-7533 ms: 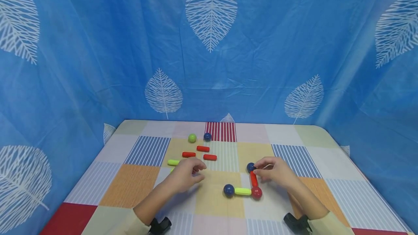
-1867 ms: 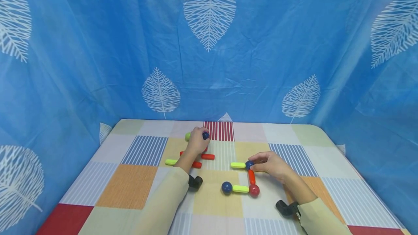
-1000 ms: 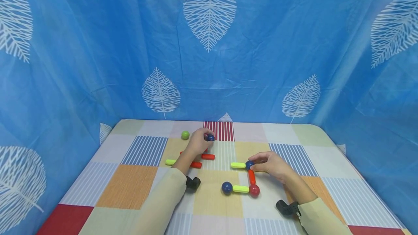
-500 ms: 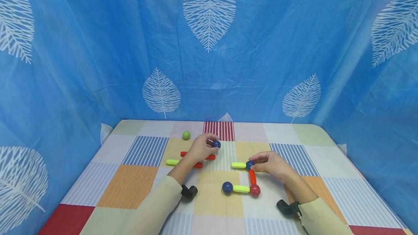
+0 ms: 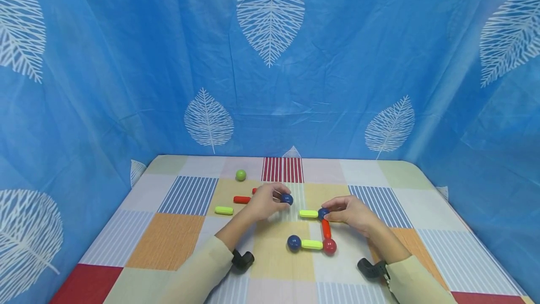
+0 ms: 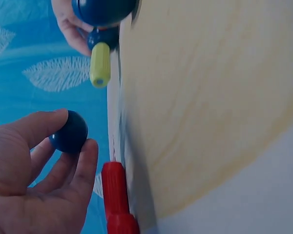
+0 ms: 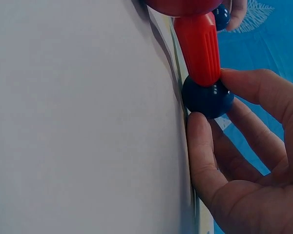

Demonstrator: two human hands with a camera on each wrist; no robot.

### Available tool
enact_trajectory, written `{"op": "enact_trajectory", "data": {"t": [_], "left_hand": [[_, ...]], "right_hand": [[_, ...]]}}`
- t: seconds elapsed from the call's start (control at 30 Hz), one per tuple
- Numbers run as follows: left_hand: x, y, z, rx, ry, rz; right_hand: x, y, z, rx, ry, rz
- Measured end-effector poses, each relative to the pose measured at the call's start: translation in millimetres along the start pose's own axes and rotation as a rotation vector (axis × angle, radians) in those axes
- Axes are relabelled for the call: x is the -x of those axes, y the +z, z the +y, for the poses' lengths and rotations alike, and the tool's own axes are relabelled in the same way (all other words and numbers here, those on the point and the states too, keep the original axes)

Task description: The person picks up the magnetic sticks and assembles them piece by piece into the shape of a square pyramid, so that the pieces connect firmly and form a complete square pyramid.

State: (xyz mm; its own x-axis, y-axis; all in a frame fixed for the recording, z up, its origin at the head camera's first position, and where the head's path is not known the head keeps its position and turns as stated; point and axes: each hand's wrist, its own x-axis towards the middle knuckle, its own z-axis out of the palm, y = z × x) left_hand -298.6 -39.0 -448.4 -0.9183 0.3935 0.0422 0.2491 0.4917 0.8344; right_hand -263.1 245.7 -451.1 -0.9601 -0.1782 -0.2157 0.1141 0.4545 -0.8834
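My left hand [image 5: 267,201] pinches a loose dark blue ball [image 6: 71,132] between thumb and fingers, left of the joined pieces. With thumb and fingers my right hand [image 5: 352,214] grips another blue ball [image 7: 208,99] at the far corner of those pieces. From that ball a yellow-green rod [image 5: 309,213] points left and a red rod [image 7: 199,48] runs to a red ball [image 5: 329,246]. A second yellow-green rod [image 5: 311,244] links the red ball to a blue ball [image 5: 294,243] at the near left.
A green ball [image 5: 241,175] sits near the back of the table. Red rods [image 5: 242,199], partly hidden by the left hand, and a yellow-green rod [image 5: 223,210] lie to the left. A patterned cloth covers the table; a blue curtain [image 5: 270,107] stands behind.
The left hand has picked up the blue ball from the back and carried it nearer and to the right. Earlier, a yellow-green rod joined the ball under the right hand, which stays put.
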Motion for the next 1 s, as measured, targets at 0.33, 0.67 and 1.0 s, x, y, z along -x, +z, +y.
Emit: {"op": "enact_trajectory", "data": {"t": [0.33,0.67,1.0], "left_hand": [[8.0,10.4,6.0,-0.039,0.04,-0.052],[9.9,16.9,12.1,-0.065,-0.051,-0.049],[10.0,19.3,15.5,-0.11,-0.07,-0.055]], "right_hand": [[0,1,-1,-0.002,0.001,0.009],[1,1,-1,-0.004,-0.002,0.009],[1,1,-1,0.012,0.006,0.02]]}}
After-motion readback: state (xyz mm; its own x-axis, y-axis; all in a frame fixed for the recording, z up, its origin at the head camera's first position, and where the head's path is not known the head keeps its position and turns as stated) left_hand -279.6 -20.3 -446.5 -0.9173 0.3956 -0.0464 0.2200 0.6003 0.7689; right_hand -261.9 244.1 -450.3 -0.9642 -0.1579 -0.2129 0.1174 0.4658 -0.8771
